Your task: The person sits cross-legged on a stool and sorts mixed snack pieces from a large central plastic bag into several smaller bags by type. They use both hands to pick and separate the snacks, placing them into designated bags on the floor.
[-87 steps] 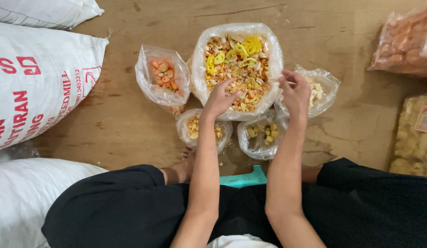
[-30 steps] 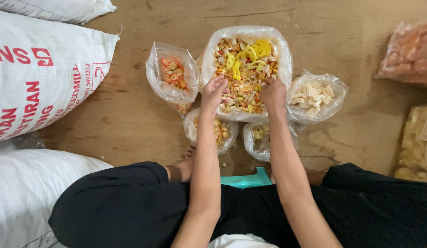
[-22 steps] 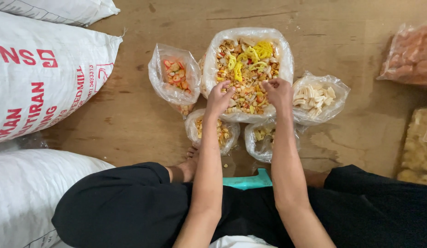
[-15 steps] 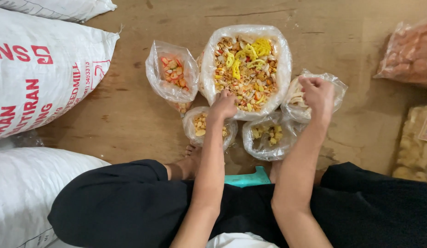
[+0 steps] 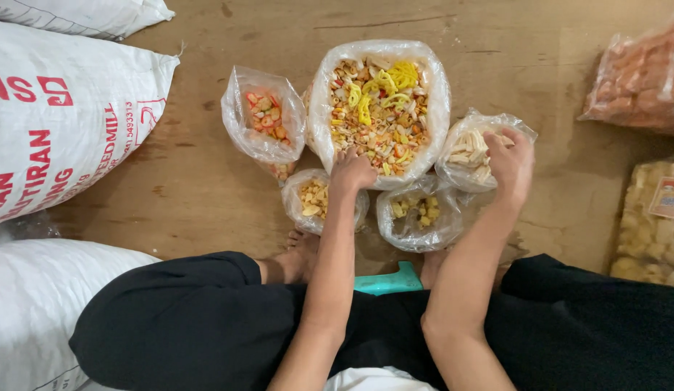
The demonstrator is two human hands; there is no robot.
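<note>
A: While sitting at 6 o'clock on the wooden floor, left hand loosely curled at the near rim of the big mixed-snack bag, fingertips down among the pieces. Can't tell whether any are pinched.

B: Right hand?

A: Fingers bent over the pale-stick bag at 3 o'clock of the big one, touching its rim or contents. Grip hidden, can't tell.

B: Handling?

A: Thin clear plastic, floppy, slippery, no stiffness of its own. Contents light, dry, brittle; likely to crush if squeezed. Best gathered at the rolled rim or cradled from below, never pinched through the side.

B: Neighbours?

A: Orange-bits bag at 9 o'clock, two small bags at 6 and 7, all touching the big one. White sacks well apart at far 9.
</note>
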